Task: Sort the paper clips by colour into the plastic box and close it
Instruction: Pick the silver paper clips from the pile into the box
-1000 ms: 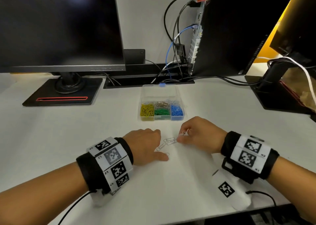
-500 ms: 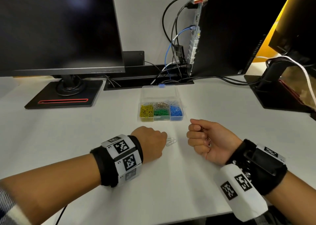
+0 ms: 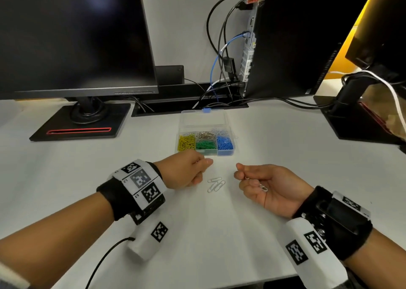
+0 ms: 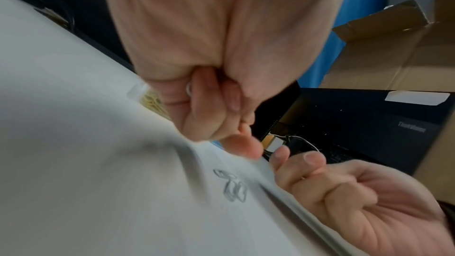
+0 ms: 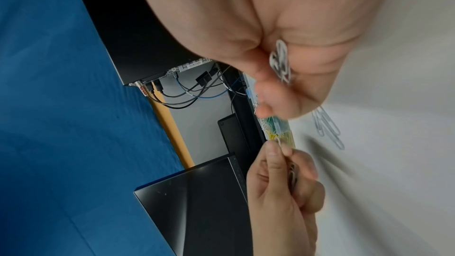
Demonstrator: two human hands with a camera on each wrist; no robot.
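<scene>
- Near the box [image 3: 205, 140], on its near side, both hands hover just over the desk [image 3: 285, 157], wrists in marker bands.
- Left hand [image 3: 186, 170]: knuckles up, fingers curled into a loose fist; the left wrist view shows a white clip [image 4: 189, 90] pinched inside the curl, so this hand is gripping clips.
- Right hand [image 3: 268, 185]: turned palm up, fingers curled over a small bunch of white clips [image 3: 262, 187] lying in the palm; the right wrist view shows the same bunch [image 5: 280, 63] held against the palm.
- Loose clips [image 3: 216, 184]: a few white ones lie flat on the desk between the two hands, nearer than the box, touching neither hand.
- Box: clear plastic, lid folded back away from the person, blue latch on the lid's far edge. The front row holds yellow clips at the left, green in the middle, blue at the right; behind them sit silver and white ones.
- Desk: pale grey. Beyond the box runs a black cable slot with black and blue cables [image 3: 219, 69] rising from it.
- Left of the box stands a dark monitor [image 3: 72, 38] on a black base with a red stripe; right of it, the back of another monitor [image 3: 296, 36].
</scene>
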